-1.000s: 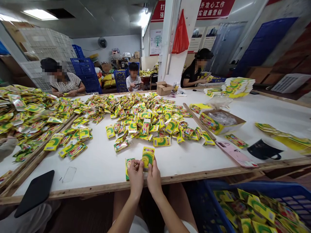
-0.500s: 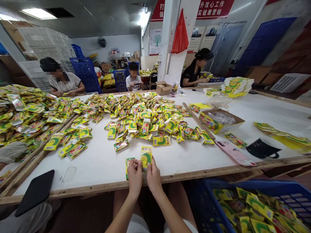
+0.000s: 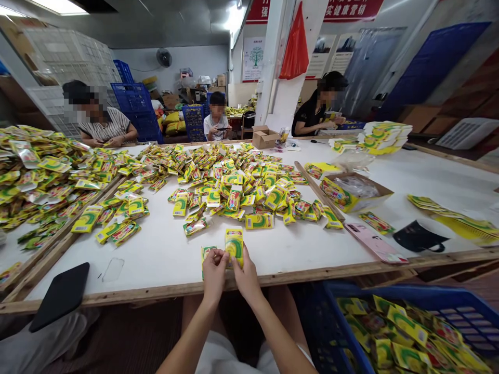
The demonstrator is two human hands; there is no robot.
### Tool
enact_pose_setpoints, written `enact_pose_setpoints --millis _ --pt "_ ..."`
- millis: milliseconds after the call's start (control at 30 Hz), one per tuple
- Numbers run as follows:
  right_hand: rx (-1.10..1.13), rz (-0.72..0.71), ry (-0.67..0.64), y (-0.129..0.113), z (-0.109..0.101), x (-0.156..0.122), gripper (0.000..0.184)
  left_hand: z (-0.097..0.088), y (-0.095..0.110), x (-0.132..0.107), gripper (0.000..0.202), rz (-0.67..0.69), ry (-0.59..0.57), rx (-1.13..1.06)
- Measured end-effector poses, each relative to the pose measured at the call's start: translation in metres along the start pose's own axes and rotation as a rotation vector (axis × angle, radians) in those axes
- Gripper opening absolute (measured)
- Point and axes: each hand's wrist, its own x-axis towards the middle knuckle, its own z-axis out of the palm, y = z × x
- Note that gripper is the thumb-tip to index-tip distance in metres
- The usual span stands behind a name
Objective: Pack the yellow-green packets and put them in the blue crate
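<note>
hands together (left hand (image 3: 213, 271), right hand (image 3: 246, 276)), pinching upright packet (image 3: 234, 242)

The long red cloth banner (image 3: 353, 8) high on the far wall carries white Chinese characters, of which the lower row reads roughly "实健康营销"; its upper row is cut off by the frame. A second red banner (image 3: 258, 10) left of the white pillar shows one white character, "强". Lettering on the white paper poster with a green tree (image 3: 255, 58) and on the yellow and green foil packet (image 3: 234, 243) is too small to read.
</note>
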Motion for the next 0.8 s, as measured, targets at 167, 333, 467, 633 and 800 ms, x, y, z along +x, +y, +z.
enact_pose_setpoints --millis 167,333,467,633,800 --pt "0.097 -0.013 0.159 0.002 0.002 0.002 0.053 0.001 0.008 -0.004 0.024 0.056 -0.054 -0.031" --pt "0.149 0.005 0.022 0.000 -0.009 0.005 0.048 -0.002 0.009 -0.012 0.028 0.070 -0.100 0.062" --pt "0.155 0.011 -0.240 -0.004 -0.019 0.010 0.045 -0.003 0.003 -0.009 0.033 0.073 -0.110 0.107" --pt "0.157 0.013 -0.175 0.001 -0.025 0.019 0.042 -0.004 -0.003 0.003 0.049 0.015 -0.144 -0.002" --pt "0.164 0.106 -0.121 0.010 -0.035 0.018 0.037 -0.005 0.001 0.004 0.044 -0.014 -0.100 -0.005"
